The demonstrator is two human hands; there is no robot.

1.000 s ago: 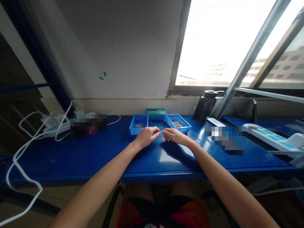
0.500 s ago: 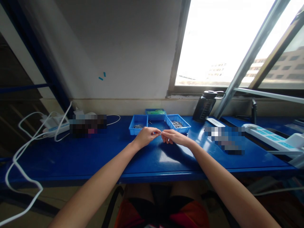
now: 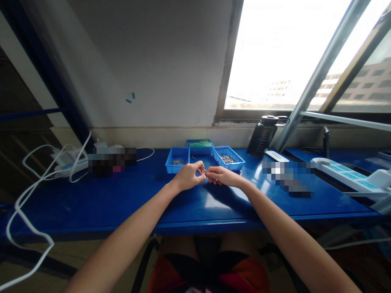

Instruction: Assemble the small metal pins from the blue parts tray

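My left hand (image 3: 188,176) is closed in a pinch above the blue table (image 3: 128,199), its thumb and index finger curved into a ring. Its fingertips meet those of my right hand (image 3: 223,176), also closed in a pinch. A tiny shiny piece shows where they meet, too small to name. Just beyond my left hand is a blue bin (image 3: 168,162) with thin metal pieces in it. Another blue bin (image 3: 238,165), behind my right hand, holds many small metal pieces like screws. A third bin (image 3: 200,151) at the back contains green strips.
A black water bottle (image 3: 261,136) stands by the window, near a white flat object (image 3: 275,156). White power strips lie at the left (image 3: 73,165) and right (image 3: 345,176), with white cables (image 3: 21,203) hanging over the left edge. Blurred-out items sit on both sides.
The left fingers have gone from nearly straight to a rounded pinch, and the right fingertips have shifted slightly left against them. The bins have not moved.
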